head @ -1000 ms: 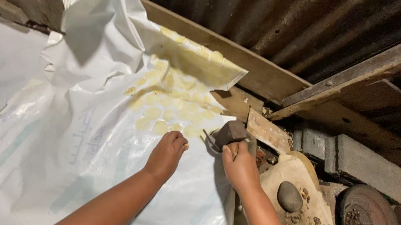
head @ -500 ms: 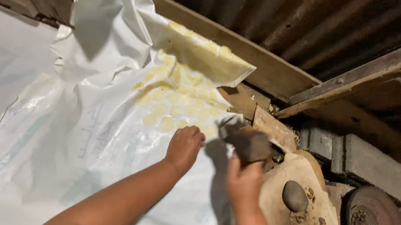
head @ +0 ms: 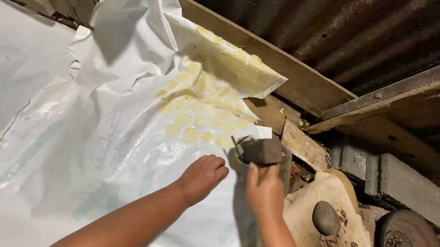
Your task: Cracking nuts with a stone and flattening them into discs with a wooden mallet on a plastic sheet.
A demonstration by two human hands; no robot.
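Head view shows us gripping a hammer [head: 261, 152] in our right hand [head: 265, 192], raised at one o'clock of our loosely curled left hand [head: 202, 176] on the white sheet [head: 101, 147], mid-strike; next needs a square blow

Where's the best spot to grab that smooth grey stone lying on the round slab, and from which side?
Take the grey stone across its narrower width, coming straight down from above. It lies flat and alone on the round slab, with bare surface on both long sides, so fingers could probably close around it without touching the scattered bits below it.
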